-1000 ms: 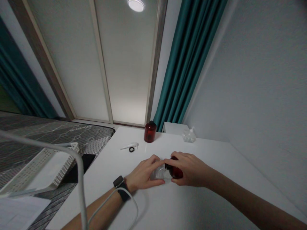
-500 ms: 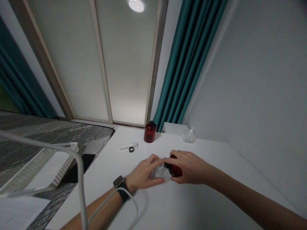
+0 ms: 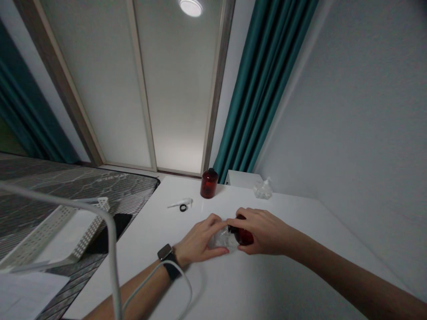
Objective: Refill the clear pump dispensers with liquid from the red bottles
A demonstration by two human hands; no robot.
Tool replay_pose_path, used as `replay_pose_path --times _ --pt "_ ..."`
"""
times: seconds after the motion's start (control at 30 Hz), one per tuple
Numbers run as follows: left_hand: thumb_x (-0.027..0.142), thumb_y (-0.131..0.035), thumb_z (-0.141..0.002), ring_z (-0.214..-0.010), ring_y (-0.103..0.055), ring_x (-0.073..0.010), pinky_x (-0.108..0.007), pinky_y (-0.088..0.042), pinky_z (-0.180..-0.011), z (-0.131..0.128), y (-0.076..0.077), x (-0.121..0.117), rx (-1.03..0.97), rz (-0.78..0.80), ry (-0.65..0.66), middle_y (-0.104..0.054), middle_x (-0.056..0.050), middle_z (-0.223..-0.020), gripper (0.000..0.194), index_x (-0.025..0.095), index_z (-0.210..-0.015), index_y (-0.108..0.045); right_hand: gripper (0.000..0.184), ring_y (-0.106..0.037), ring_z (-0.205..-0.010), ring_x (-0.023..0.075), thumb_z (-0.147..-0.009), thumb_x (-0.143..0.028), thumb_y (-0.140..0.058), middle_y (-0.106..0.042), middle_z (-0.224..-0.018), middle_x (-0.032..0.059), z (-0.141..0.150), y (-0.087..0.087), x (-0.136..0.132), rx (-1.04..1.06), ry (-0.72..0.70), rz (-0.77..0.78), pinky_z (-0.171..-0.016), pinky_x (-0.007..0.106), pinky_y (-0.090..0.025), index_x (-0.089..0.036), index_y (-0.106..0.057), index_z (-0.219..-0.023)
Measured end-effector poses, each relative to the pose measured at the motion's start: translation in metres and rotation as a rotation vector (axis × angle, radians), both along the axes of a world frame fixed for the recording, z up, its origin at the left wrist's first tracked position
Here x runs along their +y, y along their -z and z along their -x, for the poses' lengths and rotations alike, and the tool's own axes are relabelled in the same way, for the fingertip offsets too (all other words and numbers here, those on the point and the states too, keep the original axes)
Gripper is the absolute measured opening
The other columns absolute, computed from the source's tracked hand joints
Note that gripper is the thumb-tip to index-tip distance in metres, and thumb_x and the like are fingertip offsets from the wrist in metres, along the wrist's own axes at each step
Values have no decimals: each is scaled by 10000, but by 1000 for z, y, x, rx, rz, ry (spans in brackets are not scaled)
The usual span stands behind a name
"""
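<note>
Both hands meet near the middle of the white table (image 3: 287, 284). My left hand (image 3: 199, 242), with a dark watch on its wrist, is closed round a small clear plastic bottle (image 3: 220, 240). My right hand (image 3: 263, 231) is wrapped over a dark red bottle (image 3: 245, 237) lying with its neck against the clear one. Fingers hide most of both bottles.
A second dark red bottle (image 3: 208, 183) stands upright at the table's far edge. A white spray nozzle with a black ring (image 3: 183, 206) lies to its left. A crumpled clear bag (image 3: 263, 190) sits by a white box. A white perforated basket (image 3: 66, 231) and white cable lie left.
Both hands stay together on the two bottles; the right hand has shifted very slightly up and left. Nothing else has moved.
</note>
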State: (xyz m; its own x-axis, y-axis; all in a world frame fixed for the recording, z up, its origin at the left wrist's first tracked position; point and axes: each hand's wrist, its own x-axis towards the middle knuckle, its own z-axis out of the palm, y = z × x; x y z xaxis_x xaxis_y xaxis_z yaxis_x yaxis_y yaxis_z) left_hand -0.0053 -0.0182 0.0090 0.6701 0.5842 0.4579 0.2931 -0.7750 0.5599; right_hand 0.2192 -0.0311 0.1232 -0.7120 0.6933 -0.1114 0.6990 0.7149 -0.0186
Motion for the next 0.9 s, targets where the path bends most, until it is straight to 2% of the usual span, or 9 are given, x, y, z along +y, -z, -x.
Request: replay_pose_path --times 0.9 --pt "484 -616 -895 -1037 -579 -252 -398 -533 -895 0 2 -1 -20 -14 -30 -519 -103 -1180 602 234 -1408 -423 453 -616 -852 245 -799 -371 -690 -603 -1021 73 1 -5 1 -12 -26 -19 -708 344 -441 -291 -581 -1231"
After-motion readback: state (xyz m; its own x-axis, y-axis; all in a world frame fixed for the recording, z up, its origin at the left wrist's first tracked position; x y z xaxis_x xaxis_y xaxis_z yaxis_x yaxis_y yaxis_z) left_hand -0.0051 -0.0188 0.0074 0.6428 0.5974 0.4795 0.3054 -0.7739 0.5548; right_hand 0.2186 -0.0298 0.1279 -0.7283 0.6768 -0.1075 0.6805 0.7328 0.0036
